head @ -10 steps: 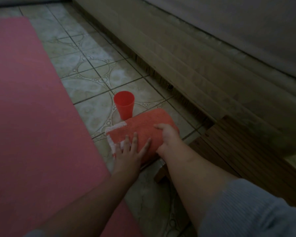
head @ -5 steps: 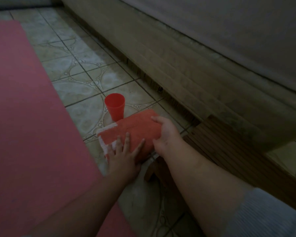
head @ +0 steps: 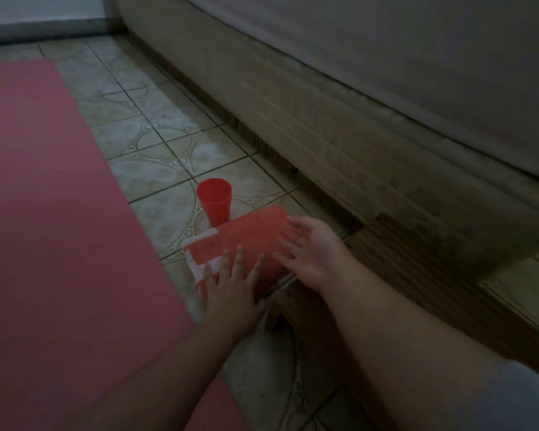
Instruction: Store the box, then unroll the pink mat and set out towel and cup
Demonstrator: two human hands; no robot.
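Orange terry cloth, folded into a thick block with a white band at its near-left end, made up the towel (head: 246, 241), which lay on the tiled floor (head: 156, 144) just beside the right edge of the pink mat (head: 44, 228). The mat was spread flat along the left of the view. The left hand (head: 231, 293) rested on the towel's near end with fingers straight and spread, pressing down rather than gripping. The right hand (head: 315, 247) lay at the towel's right side, palm turned up and inward, fingers relaxed and loose against the cloth; it held nothing. An orange-red cup (head: 214, 200) stood upright on the tiles just behind the towel, its base hidden by the towel's far edge, so whether the two touched could not be told. To the right ran a pale bed base (head: 339, 144), and a dark wooden slatted piece (head: 423, 275) sat low at its foot, near the right forearm.
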